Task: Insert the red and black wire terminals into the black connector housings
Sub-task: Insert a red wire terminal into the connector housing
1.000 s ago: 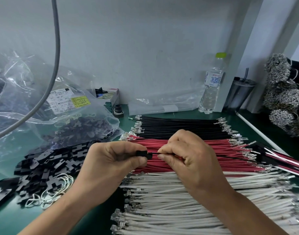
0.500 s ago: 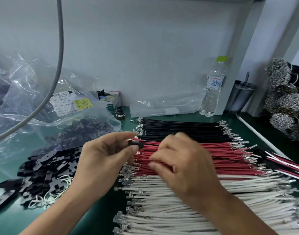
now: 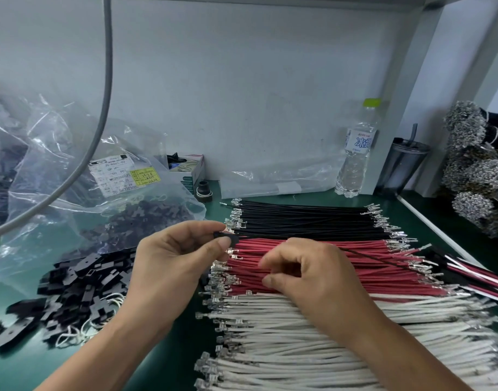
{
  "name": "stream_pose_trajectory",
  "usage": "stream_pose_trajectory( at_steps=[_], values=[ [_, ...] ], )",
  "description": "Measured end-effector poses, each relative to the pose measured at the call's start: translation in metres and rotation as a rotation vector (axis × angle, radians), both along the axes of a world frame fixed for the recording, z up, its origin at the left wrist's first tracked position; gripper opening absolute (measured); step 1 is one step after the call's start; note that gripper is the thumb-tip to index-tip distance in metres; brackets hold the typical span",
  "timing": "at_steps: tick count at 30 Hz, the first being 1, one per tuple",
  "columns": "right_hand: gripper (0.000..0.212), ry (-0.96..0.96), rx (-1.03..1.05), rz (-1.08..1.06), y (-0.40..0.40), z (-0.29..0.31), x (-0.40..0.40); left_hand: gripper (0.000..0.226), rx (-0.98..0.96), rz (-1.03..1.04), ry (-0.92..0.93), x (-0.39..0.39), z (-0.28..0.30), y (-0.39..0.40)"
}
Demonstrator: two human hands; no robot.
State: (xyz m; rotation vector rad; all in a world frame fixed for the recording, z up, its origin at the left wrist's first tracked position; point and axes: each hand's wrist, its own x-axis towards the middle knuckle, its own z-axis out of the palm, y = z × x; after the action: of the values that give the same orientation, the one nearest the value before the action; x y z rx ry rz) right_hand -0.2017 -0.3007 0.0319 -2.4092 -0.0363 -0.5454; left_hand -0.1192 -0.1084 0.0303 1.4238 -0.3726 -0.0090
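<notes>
Two labels, one white and one yellow (image 3: 145, 175), sit on a clear bag (image 3: 72, 176) at the left; their small print is too blurry to read. The water bottle (image 3: 357, 153) has blue writing. In the middle, the left hand (image 3: 171, 258) pinches a black connector housing (image 3: 225, 235) with one black wire (image 3: 383, 259) in it. The right hand (image 3: 312, 277), fingers curled, reaches into the red wires (image 3: 355, 249) on the counter (image 3: 163, 348); whether it has hold of one, I cannot tell.

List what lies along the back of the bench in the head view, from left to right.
Labelled plastic bag → small open box → flat clear bag → water bottle → dark tumbler with straw → bundled terminal wires.
</notes>
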Motion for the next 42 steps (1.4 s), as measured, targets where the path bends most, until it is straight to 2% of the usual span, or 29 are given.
stream_pose_trajectory(
  at_steps=[2, 6, 11, 18, 24, 29, 33, 38, 40, 42],
  values=[
    [0.017, -0.032, -0.012, 0.006, -0.001, 0.004, 0.001, 0.023, -0.031, -0.002, 0.011, -0.002, 0.001, -0.001],
    [0.017, -0.076, -0.167, 0.009, -0.002, 0.013, -0.005, 0.022, -0.038, 0.022, 0.007, -0.002, 0.005, 0.0],
    [0.008, -0.167, -0.236, -0.06, -0.004, 0.021, -0.015, 0.035, -0.074, -0.084, 0.169, -0.003, 0.007, 0.004],
    [0.029, -0.275, -0.25, -0.069, -0.005, 0.029, -0.02, 0.034, -0.203, -0.215, 0.333, 0.001, 0.008, 0.007],
    [0.013, -0.292, -0.208, -0.07, -0.001, 0.021, -0.02, 0.038, -0.198, -0.309, 0.362, -0.001, 0.008, 0.006],
    [0.017, -0.299, -0.195, -0.064, 0.0, 0.019, -0.02, 0.036, -0.202, -0.328, 0.38, 0.0, 0.008, 0.006],
    [0.012, -0.336, -0.286, -0.052, -0.004, 0.02, -0.019, 0.055, -0.184, -0.362, 0.376, 0.0, 0.008, 0.007],
    [0.017, -0.406, -0.482, -0.073, -0.009, 0.022, -0.019, 0.051, -0.142, -0.351, 0.374, 0.0, 0.007, 0.007],
    [0.015, -0.396, -0.477, -0.056, -0.007, 0.024, -0.019, 0.039, -0.124, -0.33, 0.377, 0.0, 0.007, 0.007],
    [0.012, -0.318, -0.38, -0.012, -0.005, 0.024, -0.019, 0.039, -0.119, -0.307, 0.38, 0.0, 0.009, 0.007]
  ],
)
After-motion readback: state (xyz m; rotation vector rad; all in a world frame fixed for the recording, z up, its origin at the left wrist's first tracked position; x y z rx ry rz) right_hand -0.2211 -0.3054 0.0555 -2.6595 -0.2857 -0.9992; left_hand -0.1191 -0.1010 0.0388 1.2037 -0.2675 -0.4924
